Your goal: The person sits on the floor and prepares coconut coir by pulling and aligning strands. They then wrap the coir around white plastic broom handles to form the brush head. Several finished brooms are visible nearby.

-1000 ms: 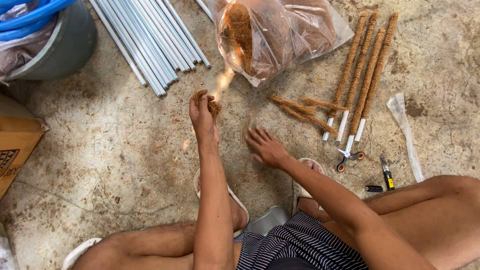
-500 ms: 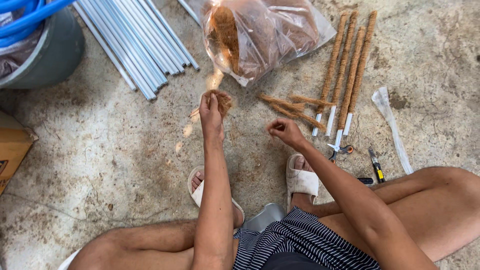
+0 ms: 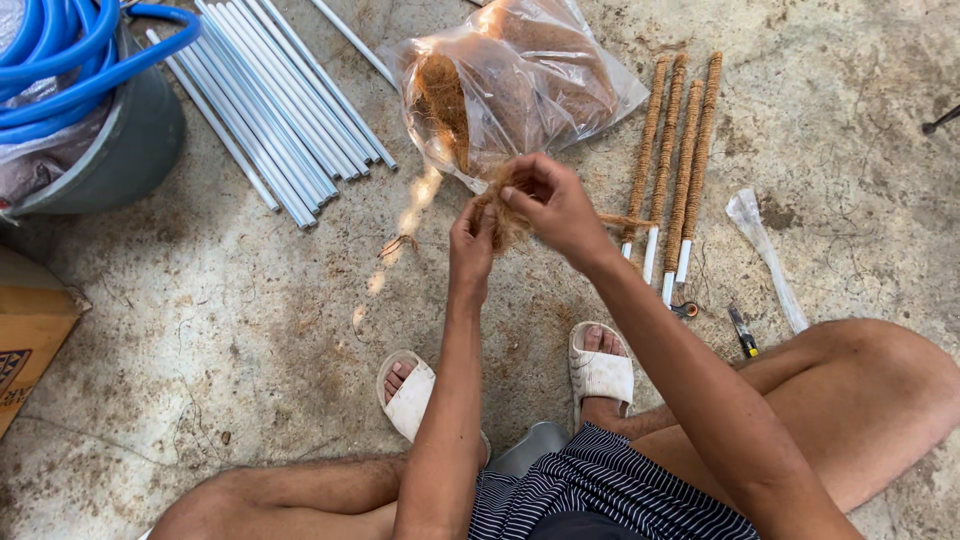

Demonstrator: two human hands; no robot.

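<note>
I have a tuft of brown fibre (image 3: pixel 503 215) pinched between both hands, raised above the concrete floor (image 3: pixel 250 330). My left hand (image 3: pixel 472 238) grips its near end with fingers pressed together; my right hand (image 3: pixel 553 203) pinches its far side from above. Just beyond lies a clear bag (image 3: pixel 520 85) of the same fibre. To the right lie four fibre-wrapped poles (image 3: pixel 680 150); far left, a row of white pipes (image 3: pixel 270 100) and a bucket (image 3: pixel 110 150) with blue hose (image 3: pixel 70 60).
</note>
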